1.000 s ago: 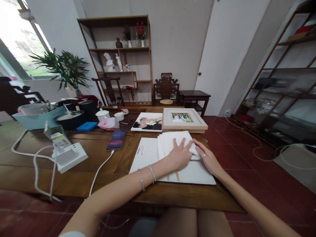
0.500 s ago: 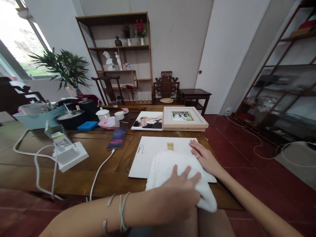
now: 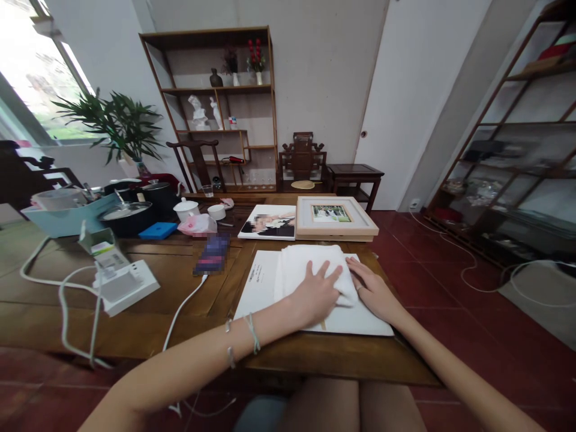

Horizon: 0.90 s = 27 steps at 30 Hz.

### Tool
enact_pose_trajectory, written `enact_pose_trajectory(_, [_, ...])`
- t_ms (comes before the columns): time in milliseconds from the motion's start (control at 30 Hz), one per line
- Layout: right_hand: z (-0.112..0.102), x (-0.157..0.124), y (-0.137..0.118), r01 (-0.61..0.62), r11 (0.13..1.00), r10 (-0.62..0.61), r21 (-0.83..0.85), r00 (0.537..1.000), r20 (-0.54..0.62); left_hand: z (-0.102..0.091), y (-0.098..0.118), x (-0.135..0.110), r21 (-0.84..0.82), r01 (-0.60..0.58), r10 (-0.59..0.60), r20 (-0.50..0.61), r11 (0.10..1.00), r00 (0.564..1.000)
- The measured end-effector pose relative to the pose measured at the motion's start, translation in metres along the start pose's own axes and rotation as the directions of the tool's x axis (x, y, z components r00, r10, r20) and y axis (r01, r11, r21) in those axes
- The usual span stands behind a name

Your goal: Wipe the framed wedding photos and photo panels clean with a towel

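Note:
A folded white towel (image 3: 310, 264) lies on a flat white panel (image 3: 258, 297) at the table's front. My left hand (image 3: 317, 295) presses on the towel with its fingers spread; the thumb is hidden. Along the panel's right edge rests my right hand (image 3: 371, 288), its fingers stretched out flat and a ring on one finger. The fingertips of that hand are beside the towel. Small print shows on the panel's left side, and the towel covers much of the middle.
Behind the panel lie a photo print (image 3: 270, 222) and a light wooden picture frame (image 3: 337, 219). To the left are a blurred phone (image 3: 211, 255) on a white cable, an opened white box (image 3: 126, 288), a blue box (image 3: 157, 230) and dark pots (image 3: 128, 216).
My left hand has moved the towel away from me, from the panel's near edge toward its far edge. The right hand stays at the right edge.

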State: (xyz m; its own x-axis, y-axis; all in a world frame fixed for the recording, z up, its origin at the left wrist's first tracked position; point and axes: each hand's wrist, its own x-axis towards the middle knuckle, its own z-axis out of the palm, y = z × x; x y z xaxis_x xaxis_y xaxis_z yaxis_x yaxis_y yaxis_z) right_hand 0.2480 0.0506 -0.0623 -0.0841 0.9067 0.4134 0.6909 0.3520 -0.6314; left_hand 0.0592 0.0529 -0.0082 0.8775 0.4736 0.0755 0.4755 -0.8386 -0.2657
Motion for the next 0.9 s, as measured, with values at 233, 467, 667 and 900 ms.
enact_pose_trajectory(233, [-0.001, -0.002, -0.003, -0.012, 0.999, 0.013, -0.037, 0.999, 0.030, -0.026, 0.061, -0.058, 0.015, -0.126, 0.127, -0.078, 0.992, 0.989])
enact_pose_trajectory(467, [0.000, -0.001, -0.001, 0.001, 0.997, 0.000, -0.073, 1.000, 0.015, -0.024, 0.017, -0.030, -0.170, -0.026, 0.037, 0.061, 0.985, 0.997])
enact_pose_trajectory(667, [0.000, -0.001, -0.001, 0.011, 0.998, -0.010, -0.063, 1.000, 0.018, -0.004, -0.029, 0.016, -0.279, 0.109, -0.093, 0.071, 0.954, 0.993])
enact_pose_trajectory(900, [0.000, -0.001, -0.003, -0.003, 0.998, 0.004, -0.061, 1.000, 0.012, -0.006, -0.028, 0.000, -0.105, -0.036, 0.036, 0.000, 0.994, 0.999])
